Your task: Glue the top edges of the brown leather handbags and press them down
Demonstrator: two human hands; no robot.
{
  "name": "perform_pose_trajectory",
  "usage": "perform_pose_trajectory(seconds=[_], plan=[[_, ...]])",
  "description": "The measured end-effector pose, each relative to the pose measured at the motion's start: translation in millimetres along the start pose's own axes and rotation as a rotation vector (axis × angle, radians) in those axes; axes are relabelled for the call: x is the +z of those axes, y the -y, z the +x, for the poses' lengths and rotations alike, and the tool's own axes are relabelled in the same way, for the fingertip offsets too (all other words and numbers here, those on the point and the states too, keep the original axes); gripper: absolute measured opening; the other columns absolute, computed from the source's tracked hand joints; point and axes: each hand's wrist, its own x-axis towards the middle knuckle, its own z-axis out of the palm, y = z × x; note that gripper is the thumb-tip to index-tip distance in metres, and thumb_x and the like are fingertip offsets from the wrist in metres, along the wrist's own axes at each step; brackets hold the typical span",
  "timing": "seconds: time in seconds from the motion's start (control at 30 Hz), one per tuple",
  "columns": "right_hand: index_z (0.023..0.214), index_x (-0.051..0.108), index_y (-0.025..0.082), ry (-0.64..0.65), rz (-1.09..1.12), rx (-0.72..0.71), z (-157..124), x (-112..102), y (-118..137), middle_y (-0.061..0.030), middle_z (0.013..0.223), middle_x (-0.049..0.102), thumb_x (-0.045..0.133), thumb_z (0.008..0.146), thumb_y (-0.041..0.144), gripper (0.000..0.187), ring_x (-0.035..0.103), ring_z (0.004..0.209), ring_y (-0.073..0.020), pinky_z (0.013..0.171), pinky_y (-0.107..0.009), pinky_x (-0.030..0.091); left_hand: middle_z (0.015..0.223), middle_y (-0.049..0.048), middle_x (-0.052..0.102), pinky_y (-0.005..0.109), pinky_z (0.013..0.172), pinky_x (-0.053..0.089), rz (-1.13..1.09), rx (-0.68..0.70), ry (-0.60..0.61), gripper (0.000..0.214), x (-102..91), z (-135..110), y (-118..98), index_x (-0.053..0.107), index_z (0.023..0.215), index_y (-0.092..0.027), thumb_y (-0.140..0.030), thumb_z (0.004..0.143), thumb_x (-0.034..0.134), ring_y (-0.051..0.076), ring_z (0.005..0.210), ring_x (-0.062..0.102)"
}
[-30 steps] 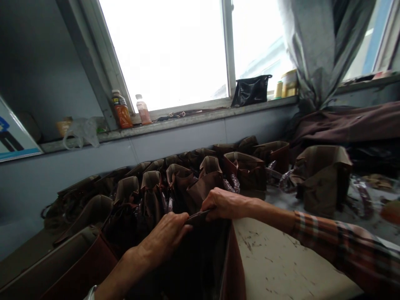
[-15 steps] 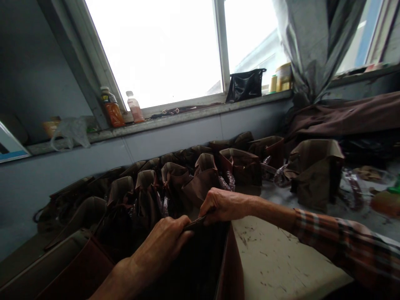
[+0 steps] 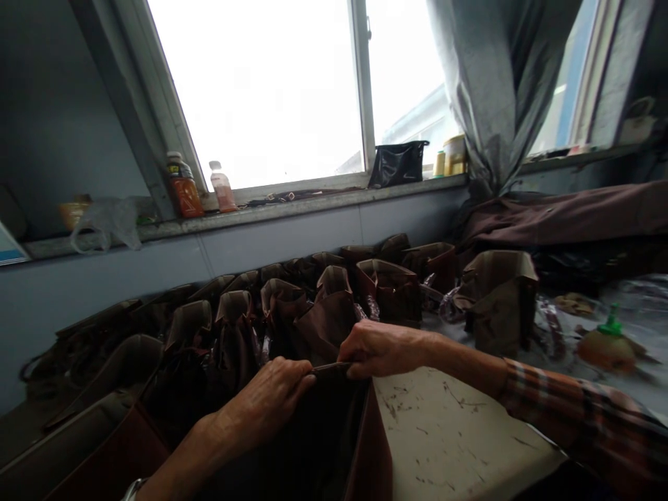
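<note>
A dark brown bag (image 3: 371, 445) stands open in front of me, its inside in deep shadow. My left hand (image 3: 274, 390) pinches the far rim of this bag between thumb and fingers. A short way to the right, my right hand (image 3: 368, 350) grips the same rim, with its fingers curled over the edge. Between the two hands a short stretch of rim (image 3: 330, 367) shows, nearly level. The bag's lower part lies outside the picture.
Rows of similar brown bags (image 3: 334, 306) fill the table towards the wall. A pale board (image 3: 443, 424) with dark marks lies to the right. Farther right stands a squat bottle with a green nozzle (image 3: 609, 341). Bottles (image 3: 185, 188) and a black pouch (image 3: 397, 165) line the windowsill.
The view has turned slightly to the right and up. Both hands keep their hold on the bag's rim, which now lies more level and stretched between them.
</note>
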Motion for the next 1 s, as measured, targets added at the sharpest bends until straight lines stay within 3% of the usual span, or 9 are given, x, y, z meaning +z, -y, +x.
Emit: perform_pose_trajectory(seconds=[0.1,0.2,0.37,0.53,0.7,0.87,1.0], plan=[[0.076,0.077,0.012,0.011,-0.045,0.009,3,0,5,0.0072,0.057,0.049,0.067,0.081,0.001,0.015,0.042,0.055,-0.0073,0.051,-0.020,0.031,0.111,0.0135,0.076,0.042,0.096,0.054,0.067,-0.065,0.014,0.026,-2.9,4,-13,0.068,0.116,-0.015,-0.019,0.107,0.044,0.030,0.107,0.071],[0.076,0.076,0.011,-0.002,-0.054,0.015,5,2,7,0.0072,0.057,0.049,0.068,0.084,0.004,0.014,0.043,0.055,-0.0072,0.052,-0.020,0.031,0.108,0.0121,0.077,0.040,0.089,0.053,0.070,-0.088,-0.001,0.019,-3.5,7,-24,0.065,0.119,-0.017,-0.024,0.105,0.056,0.032,0.104,0.074],[0.069,0.073,0.011,-0.032,-0.033,-0.006,7,6,4,0.0073,0.055,0.046,0.073,0.089,0.017,0.020,0.039,0.054,-0.0081,0.053,-0.023,0.030,0.094,0.0094,0.077,0.029,0.069,0.043,0.047,-0.009,0.008,0.018,-0.9,16,-27,0.066,0.101,-0.018,-0.022,0.106,0.050,0.026,0.090,0.076],[0.071,0.074,0.011,-0.024,0.040,-0.050,5,6,-4,0.0073,0.054,0.044,0.070,0.090,0.016,0.019,0.036,0.054,-0.0086,0.053,-0.024,0.028,0.084,0.0027,0.070,0.026,0.070,0.041,-0.020,0.126,0.029,0.028,-0.8,22,-19,0.066,0.094,-0.019,-0.025,0.109,0.044,0.017,0.076,0.065],[0.088,0.077,0.008,0.126,0.197,-0.065,-3,-2,-18,0.0059,0.061,0.050,0.067,0.092,0.019,0.015,0.042,0.059,-0.0091,0.056,-0.022,0.033,0.082,-0.0010,0.062,0.025,0.081,0.042,-0.169,0.190,0.047,0.022,-6.9,28,-17,0.066,0.089,-0.019,-0.028,0.104,0.052,0.016,0.086,0.058],[0.093,0.074,0.008,0.314,0.378,-0.014,-11,0,-36,0.0053,0.068,0.055,0.066,0.087,0.017,0.014,0.046,0.061,-0.0084,0.057,-0.019,0.039,0.068,-0.0043,0.052,0.022,0.062,0.038,-0.386,0.303,0.287,0.033,-9.7,38,-17,0.061,0.076,-0.020,-0.036,0.103,0.050,0.012,0.064,0.047],[0.095,0.074,0.008,0.384,0.479,0.035,-15,5,-40,0.0041,0.070,0.058,0.066,0.088,0.022,0.017,0.048,0.060,-0.0088,0.056,-0.019,0.042,0.074,-0.0030,0.061,0.021,0.063,0.042,-0.460,0.293,0.263,0.029,-6.6,41,-16,0.069,0.080,-0.023,-0.044,0.098,0.060,0.014,0.067,0.055]])
